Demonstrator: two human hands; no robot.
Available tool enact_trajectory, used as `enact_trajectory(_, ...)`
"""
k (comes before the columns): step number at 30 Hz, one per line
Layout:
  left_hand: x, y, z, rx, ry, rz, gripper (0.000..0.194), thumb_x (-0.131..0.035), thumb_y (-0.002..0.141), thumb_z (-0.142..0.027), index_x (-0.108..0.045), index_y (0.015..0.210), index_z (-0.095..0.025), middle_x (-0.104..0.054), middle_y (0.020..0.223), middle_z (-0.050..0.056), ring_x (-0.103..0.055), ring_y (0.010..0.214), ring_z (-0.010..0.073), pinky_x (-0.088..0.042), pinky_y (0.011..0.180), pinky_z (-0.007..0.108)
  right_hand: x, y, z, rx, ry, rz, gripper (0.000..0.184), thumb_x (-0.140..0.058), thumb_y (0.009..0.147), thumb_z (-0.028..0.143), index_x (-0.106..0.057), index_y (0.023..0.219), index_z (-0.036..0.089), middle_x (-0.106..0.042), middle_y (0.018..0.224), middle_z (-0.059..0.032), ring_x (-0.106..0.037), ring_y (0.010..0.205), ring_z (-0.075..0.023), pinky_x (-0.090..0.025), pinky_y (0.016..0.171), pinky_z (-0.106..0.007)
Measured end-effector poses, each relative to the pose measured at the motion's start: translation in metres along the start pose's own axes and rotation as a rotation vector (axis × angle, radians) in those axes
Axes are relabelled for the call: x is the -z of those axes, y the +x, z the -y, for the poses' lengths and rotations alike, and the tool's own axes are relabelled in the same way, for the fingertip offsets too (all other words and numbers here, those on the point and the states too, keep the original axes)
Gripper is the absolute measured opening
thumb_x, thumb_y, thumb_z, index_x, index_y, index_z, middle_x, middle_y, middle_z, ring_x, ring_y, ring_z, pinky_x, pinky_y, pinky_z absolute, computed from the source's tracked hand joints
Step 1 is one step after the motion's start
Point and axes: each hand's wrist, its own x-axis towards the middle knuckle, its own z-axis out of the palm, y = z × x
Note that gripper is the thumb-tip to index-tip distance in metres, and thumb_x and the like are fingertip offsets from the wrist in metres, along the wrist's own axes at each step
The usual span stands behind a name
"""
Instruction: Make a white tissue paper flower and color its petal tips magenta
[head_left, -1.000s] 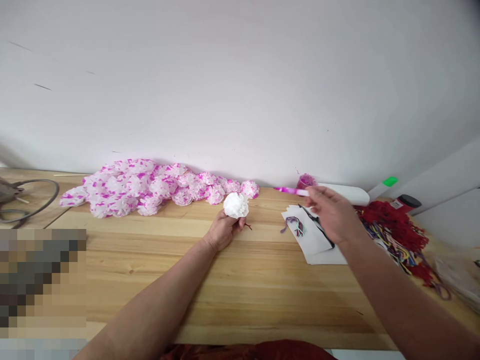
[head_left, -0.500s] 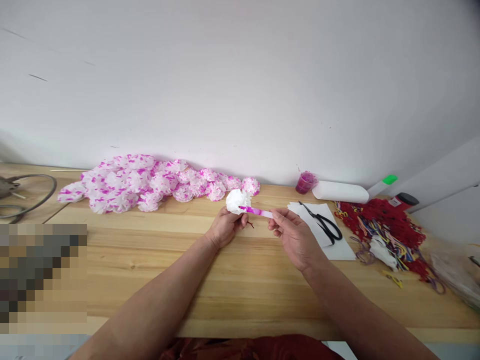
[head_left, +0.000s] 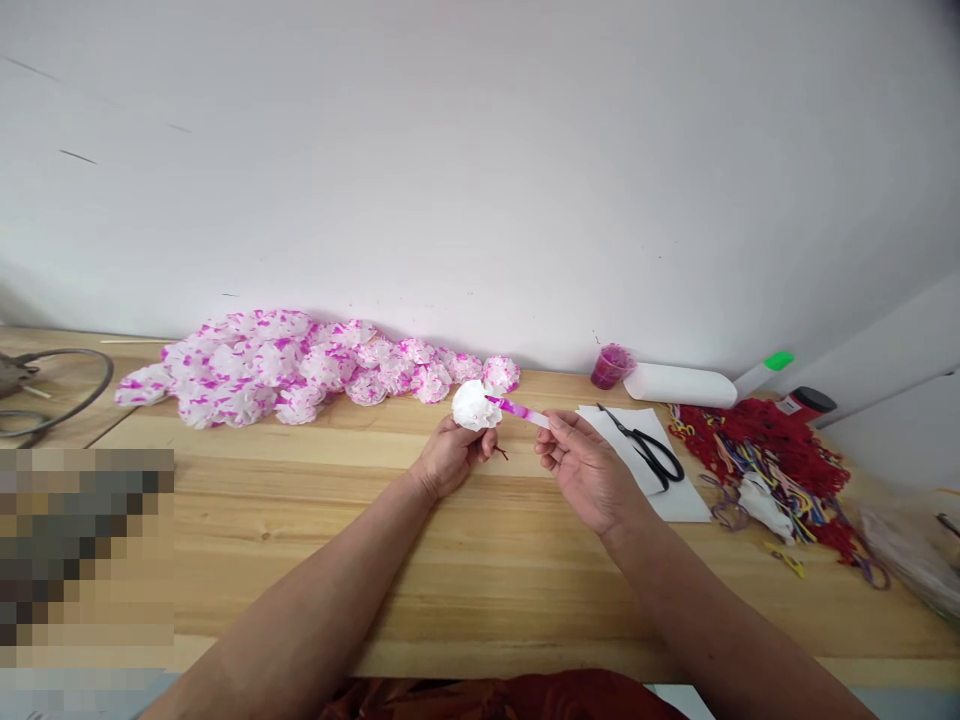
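Note:
My left hand is closed around the base of a white paper flower, whose ruffled head faces up. A short dark red strand sticks out beside its fingers. Between thumb and fingers, my right hand pinches a paintbrush with a pale handle stained magenta. The brush's dark tip is at the right edge of the flower; whether it touches cannot be made out. Behind and to the left, a long heap of white paper flowers with magenta marks lies along the wall.
A plastic cup of magenta liquid stands by the wall, next to a white roll. Black-handled scissors lie on white paper. Red and coloured cords are piled at right. A grey cable curls at far left.
The brush tip has shifted from the front of the white flower to its right edge, slightly higher. My left hand and the flower have hardly moved.

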Motion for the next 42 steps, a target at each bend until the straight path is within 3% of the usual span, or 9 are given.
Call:
enact_trajectory(8, 0.000, -0.002, -0.001, 0.018, 0.009, 0.035, 0.022, -0.069, 0.069, -0.022, -0.054, 0.056, -0.014, -0.053, 0.050, 0.000, -0.045, 0.049, 0.0087, -0.032, 0.049, 0.023, -0.001, 0.001, -0.008, -0.054, 0.009, 0.002, 0.023, -0.083, 0.070, 0.037, -0.069, 0.083, 0.025, -0.064, 0.071, 0.0028, -0.054, 0.070, -0.0124, -0.035, 0.065, -0.027)
enact_trajectory(15, 0.000, -0.002, -0.002, 0.027, -0.041, 0.022, 0.016, -0.069, 0.070, -0.023, -0.056, 0.067, -0.014, -0.051, 0.049, -0.002, -0.045, 0.048, 0.0083, -0.032, 0.048, 0.021, 0.005, 0.001, 0.001, -0.031, 0.097, 0.047, 0.021, -0.082, 0.072, 0.033, -0.071, 0.088, 0.024, -0.064, 0.074, 0.0024, -0.055, 0.071, -0.0118, -0.041, 0.068, -0.027)
enact_trajectory(24, -0.002, -0.002, -0.003, 0.030, -0.044, 0.032, 0.018, -0.070, 0.070, -0.021, -0.054, 0.066, -0.014, -0.051, 0.050, -0.002, -0.044, 0.049, 0.0078, -0.033, 0.049, 0.020, 0.000, -0.006, -0.020, -0.092, 0.050, 0.041, 0.025, -0.085, 0.068, 0.037, -0.069, 0.082, 0.023, -0.065, 0.071, 0.0023, -0.056, 0.068, -0.0127, -0.040, 0.065, -0.028)
enact_trajectory(28, 0.000, -0.002, -0.001, 0.017, -0.013, 0.040, 0.022, -0.070, 0.070, -0.024, -0.052, 0.061, -0.015, -0.051, 0.050, -0.001, -0.043, 0.049, 0.0081, -0.032, 0.049, 0.022, 0.000, -0.005, -0.011, -0.068, 0.071, 0.047, 0.022, -0.084, 0.070, 0.035, -0.070, 0.084, 0.024, -0.065, 0.072, 0.0023, -0.057, 0.070, -0.0124, -0.041, 0.068, -0.028)
enact_trajectory(34, 0.003, -0.003, 0.004, -0.002, 0.058, 0.079, 0.019, -0.070, 0.069, -0.023, -0.056, 0.059, -0.015, -0.053, 0.053, 0.000, -0.043, 0.052, 0.0092, -0.033, 0.050, 0.024, 0.005, 0.007, 0.018, 0.103, 0.020, 0.021, 0.019, -0.081, 0.073, 0.036, -0.071, 0.084, 0.024, -0.064, 0.073, 0.0018, -0.054, 0.067, -0.0123, -0.041, 0.064, -0.028)
enact_trajectory(42, 0.003, -0.005, 0.006, 0.007, 0.097, 0.127, 0.013, -0.071, 0.068, -0.023, -0.062, 0.065, -0.014, -0.054, 0.055, 0.000, -0.044, 0.052, 0.0092, -0.033, 0.050, 0.023, 0.009, 0.010, 0.008, -0.010, -0.034, 0.050, 0.023, -0.083, 0.070, 0.037, -0.071, 0.083, 0.021, -0.062, 0.068, 0.0013, -0.052, 0.063, -0.0112, -0.037, 0.060, -0.026)
